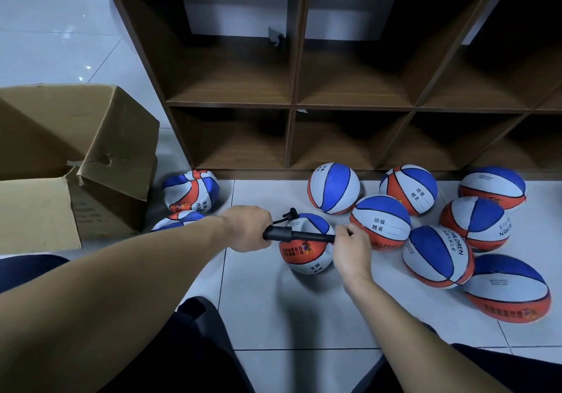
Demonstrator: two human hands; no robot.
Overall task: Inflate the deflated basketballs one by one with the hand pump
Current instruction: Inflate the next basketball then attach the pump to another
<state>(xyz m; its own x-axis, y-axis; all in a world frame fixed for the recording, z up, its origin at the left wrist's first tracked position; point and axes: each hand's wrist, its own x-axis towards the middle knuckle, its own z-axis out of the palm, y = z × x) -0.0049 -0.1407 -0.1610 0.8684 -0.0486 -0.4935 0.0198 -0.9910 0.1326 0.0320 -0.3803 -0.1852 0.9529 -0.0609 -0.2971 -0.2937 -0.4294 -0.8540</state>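
Hands grip the black pump (pixel 299 235): left hand (pixel 248 228) its barrel, right hand (pixel 351 248) its handle (above a half-flat basketball (pixel 304 255)).

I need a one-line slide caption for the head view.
Both hands, left hand and right hand, work a black hand pump over a half-flat basketball.

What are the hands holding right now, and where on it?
Both grip the black hand pump: the left hand wraps the barrel's hose end, the right hand holds the opposite, handle end, above the basketball on the floor.
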